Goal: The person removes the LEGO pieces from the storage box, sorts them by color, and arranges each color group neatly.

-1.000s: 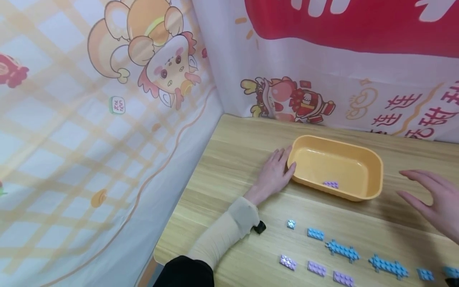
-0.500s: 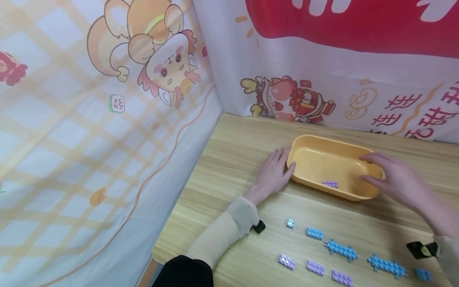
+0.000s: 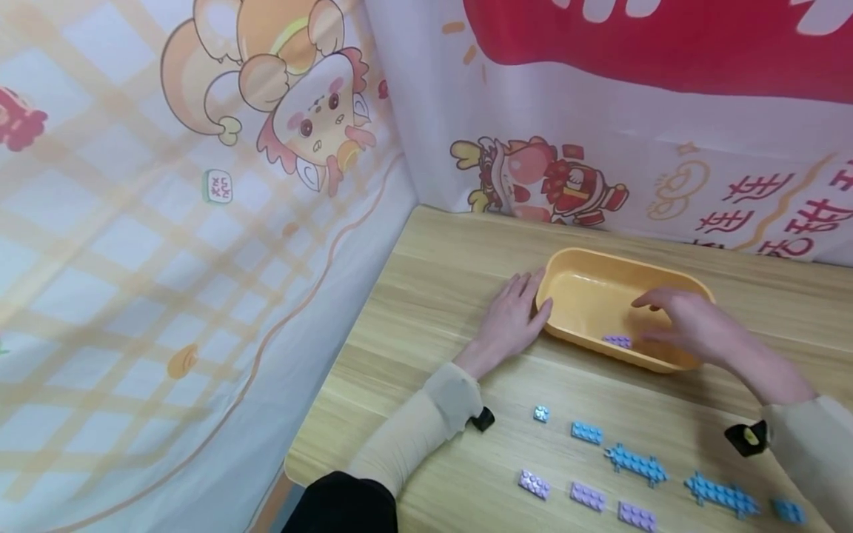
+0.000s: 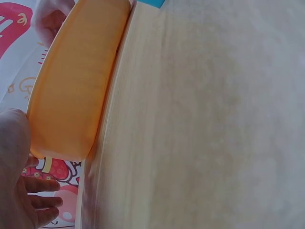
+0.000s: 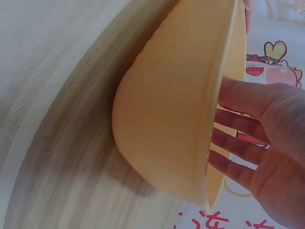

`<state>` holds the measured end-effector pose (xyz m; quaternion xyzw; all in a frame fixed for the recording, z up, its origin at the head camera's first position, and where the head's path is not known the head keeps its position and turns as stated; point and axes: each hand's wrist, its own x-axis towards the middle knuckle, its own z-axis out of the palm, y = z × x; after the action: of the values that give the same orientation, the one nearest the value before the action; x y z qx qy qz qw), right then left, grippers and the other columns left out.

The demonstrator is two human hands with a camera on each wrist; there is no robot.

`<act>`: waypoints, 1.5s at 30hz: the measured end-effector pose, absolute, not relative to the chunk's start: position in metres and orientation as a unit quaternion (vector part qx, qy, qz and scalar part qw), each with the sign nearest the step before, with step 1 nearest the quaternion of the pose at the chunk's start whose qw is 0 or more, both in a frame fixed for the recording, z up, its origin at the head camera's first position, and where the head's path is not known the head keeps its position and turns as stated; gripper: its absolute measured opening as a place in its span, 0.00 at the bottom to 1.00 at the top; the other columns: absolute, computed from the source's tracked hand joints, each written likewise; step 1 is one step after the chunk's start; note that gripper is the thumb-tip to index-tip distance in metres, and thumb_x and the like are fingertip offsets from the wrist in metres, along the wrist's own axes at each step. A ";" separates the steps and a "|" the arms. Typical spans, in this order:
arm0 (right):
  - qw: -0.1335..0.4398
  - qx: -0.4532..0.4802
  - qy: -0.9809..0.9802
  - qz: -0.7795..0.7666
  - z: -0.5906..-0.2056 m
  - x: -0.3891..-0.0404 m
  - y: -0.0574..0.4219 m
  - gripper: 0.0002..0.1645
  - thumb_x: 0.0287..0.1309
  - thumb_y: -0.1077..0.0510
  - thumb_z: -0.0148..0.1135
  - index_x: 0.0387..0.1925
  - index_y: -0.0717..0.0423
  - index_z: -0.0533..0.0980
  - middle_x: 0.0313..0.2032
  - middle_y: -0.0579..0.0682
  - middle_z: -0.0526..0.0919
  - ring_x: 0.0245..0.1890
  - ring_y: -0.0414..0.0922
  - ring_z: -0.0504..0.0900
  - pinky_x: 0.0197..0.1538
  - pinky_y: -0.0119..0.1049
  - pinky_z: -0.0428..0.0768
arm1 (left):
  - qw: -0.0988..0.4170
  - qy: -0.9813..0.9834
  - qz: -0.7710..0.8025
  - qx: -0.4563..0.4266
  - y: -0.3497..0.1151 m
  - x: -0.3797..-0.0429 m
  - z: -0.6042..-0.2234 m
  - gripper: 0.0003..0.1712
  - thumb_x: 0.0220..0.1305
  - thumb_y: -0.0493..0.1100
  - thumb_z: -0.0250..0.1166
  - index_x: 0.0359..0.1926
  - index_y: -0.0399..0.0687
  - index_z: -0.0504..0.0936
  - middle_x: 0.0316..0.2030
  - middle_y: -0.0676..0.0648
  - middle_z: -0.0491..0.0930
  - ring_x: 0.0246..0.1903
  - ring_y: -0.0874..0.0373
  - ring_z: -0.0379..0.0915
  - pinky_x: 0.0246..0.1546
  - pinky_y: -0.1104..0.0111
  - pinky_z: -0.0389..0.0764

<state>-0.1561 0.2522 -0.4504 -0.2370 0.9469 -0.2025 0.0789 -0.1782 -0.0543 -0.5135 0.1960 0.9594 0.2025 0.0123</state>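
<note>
A yellow plastic basin [image 3: 586,296] stands on the table, with a purple toy brick [image 3: 617,341] lying inside near its front wall. My left hand [image 3: 509,314] rests against the basin's left end, thumb by the rim and fingers loosely extended. In the left wrist view that hand [image 4: 19,176] lies beside the orange-looking basin wall [image 4: 76,86]. My right hand [image 3: 689,322] reaches over the right end into the basin, fingers spread and nothing seen between them. The right wrist view shows its fingers [image 5: 238,145] reaching past the rim, their tips partly hidden.
In front of the basin lie blue bricks [image 3: 586,432], a small blue square brick [image 3: 541,413], two long blue spiky pieces [image 3: 636,465] and a row of purple bricks [image 3: 587,496]. A printed cloth [image 3: 300,259] hangs along the table's left and back sides.
My right hand has come in from the right, crossed the basin's right end and reached down inside it. My left hand has stayed at the left end.
</note>
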 end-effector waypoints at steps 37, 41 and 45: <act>0.068 -0.209 0.939 -0.265 -0.472 -0.157 0.245 0.11 0.61 0.58 0.82 0.41 0.58 0.88 0.36 0.47 0.89 0.35 0.40 0.81 0.34 0.27 0.80 | 0.022 0.960 0.208 0.186 -0.051 -0.179 -0.509 0.40 0.88 0.64 0.42 0.90 0.57 0.50 0.86 0.40 0.62 0.87 0.45 0.56 0.90 0.54 0.57; 0.024 -0.209 0.940 -0.268 -0.468 -0.150 0.251 0.09 0.60 0.62 0.82 0.40 0.60 0.88 0.34 0.48 0.89 0.33 0.36 0.80 0.32 0.27 0.80 | 0.025 0.961 0.205 0.183 -0.052 -0.178 -0.510 0.40 0.88 0.65 0.40 0.90 0.58 0.49 0.86 0.41 0.61 0.87 0.45 0.56 0.90 0.55 0.57; -0.011 -0.211 0.943 -0.256 -0.466 -0.142 0.259 0.09 0.58 0.64 0.82 0.39 0.61 0.88 0.34 0.48 0.89 0.32 0.36 0.80 0.32 0.27 0.80 | 0.023 0.961 0.203 0.184 -0.053 -0.176 -0.511 0.40 0.88 0.65 0.40 0.90 0.58 0.50 0.86 0.41 0.62 0.87 0.45 0.57 0.90 0.54 0.58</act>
<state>-0.1421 0.2592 -0.4661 -0.2107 0.9434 -0.2558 -0.0105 -0.1764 -0.0532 -0.5114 0.1842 0.9614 0.2029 0.0227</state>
